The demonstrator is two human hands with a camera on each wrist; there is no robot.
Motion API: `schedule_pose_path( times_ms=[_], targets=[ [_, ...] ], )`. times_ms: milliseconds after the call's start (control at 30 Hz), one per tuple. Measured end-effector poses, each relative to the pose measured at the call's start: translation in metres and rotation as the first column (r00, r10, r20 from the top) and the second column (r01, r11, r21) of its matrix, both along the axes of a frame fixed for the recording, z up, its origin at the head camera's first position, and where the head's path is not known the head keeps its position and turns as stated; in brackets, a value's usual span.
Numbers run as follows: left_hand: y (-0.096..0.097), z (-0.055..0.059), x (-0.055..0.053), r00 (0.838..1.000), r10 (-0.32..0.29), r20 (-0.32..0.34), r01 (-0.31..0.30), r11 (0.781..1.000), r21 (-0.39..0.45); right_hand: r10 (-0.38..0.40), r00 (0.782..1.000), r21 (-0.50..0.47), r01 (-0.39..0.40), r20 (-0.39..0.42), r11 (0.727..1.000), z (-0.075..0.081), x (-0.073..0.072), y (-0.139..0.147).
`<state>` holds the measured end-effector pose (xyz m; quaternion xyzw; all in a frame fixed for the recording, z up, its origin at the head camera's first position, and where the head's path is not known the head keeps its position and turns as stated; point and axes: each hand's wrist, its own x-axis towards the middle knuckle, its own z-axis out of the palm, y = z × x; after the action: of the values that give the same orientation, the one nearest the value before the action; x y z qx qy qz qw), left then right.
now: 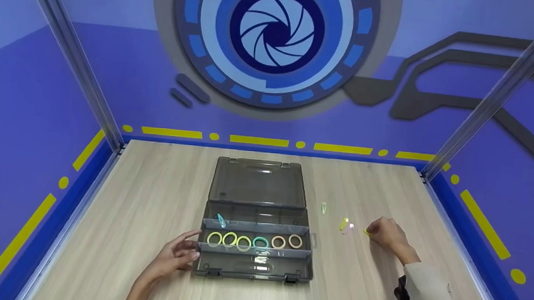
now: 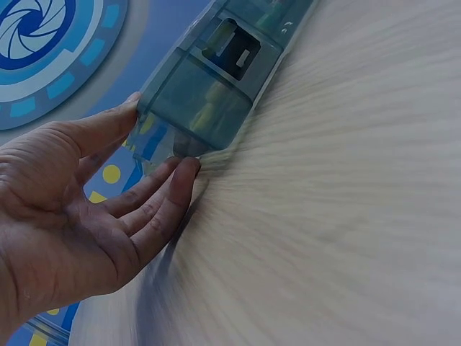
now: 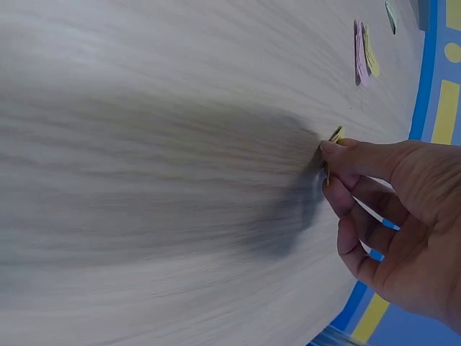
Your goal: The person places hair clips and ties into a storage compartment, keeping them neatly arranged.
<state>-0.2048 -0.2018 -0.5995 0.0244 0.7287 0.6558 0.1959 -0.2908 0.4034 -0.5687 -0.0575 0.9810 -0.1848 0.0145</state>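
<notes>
A smoky see-through organizer box [image 1: 252, 264] lies with its lid [image 1: 258, 184] folded back. My left hand [image 1: 170, 259] is at its left side, thumb and fingertips touching the end wall; the left wrist view shows the fingers [image 2: 155, 216] extended along the box's corner. Several yellow, green and peach hair ties [image 1: 244, 244] lie in a row in the middle compartment. A blue snap hair clip [image 1: 221, 220] leans in the back compartment. Right of the box, my right hand [image 1: 387, 234] pinches a yellow hair clip [image 3: 336, 135] between thumb and fingertips, close over the table.
Between box and right hand lie a yellow hair clip [image 1: 344, 223], a pink hair clip [image 1: 348, 229] and, farther back, a pale green hair clip [image 1: 324, 208]. The wooden table [image 1: 164, 186] is bounded by blue printed walls [image 1: 250, 121] with metal corner posts [image 1: 77, 62].
</notes>
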Motion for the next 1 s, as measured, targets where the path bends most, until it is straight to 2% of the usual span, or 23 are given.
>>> schedule_pose_path(
  times_ms=[333,700,867,1000],
  targets=[
    [-0.0011,0.0001,-0.0004,1.000,-0.003,0.005,0.003,1.000,0.006,0.022,1.000,0.001,-0.022,0.018,1.000,0.0018,-0.0011,-0.0004],
    [-0.0001,0.0004,0.0001,1.000,0.005,0.015,-0.005,1.000,0.010,-0.002,0.993,-0.061,0.009,0.117,0.998,0.0017,0.0004,0.0025],
    [-0.0022,-0.0015,0.0004,1.000,-0.012,-0.007,0.013,1.000,0.016,-0.031,0.978,-0.173,0.068,0.204,0.983,0.0013,0.0012,0.0015],
    [-0.0031,-0.0025,-0.0006,0.999,-0.024,-0.023,0.024,0.999,0.025,-0.058,0.964,-0.300,0.138,0.260,0.944,0.0011,0.0029,0.0010]
  ],
)
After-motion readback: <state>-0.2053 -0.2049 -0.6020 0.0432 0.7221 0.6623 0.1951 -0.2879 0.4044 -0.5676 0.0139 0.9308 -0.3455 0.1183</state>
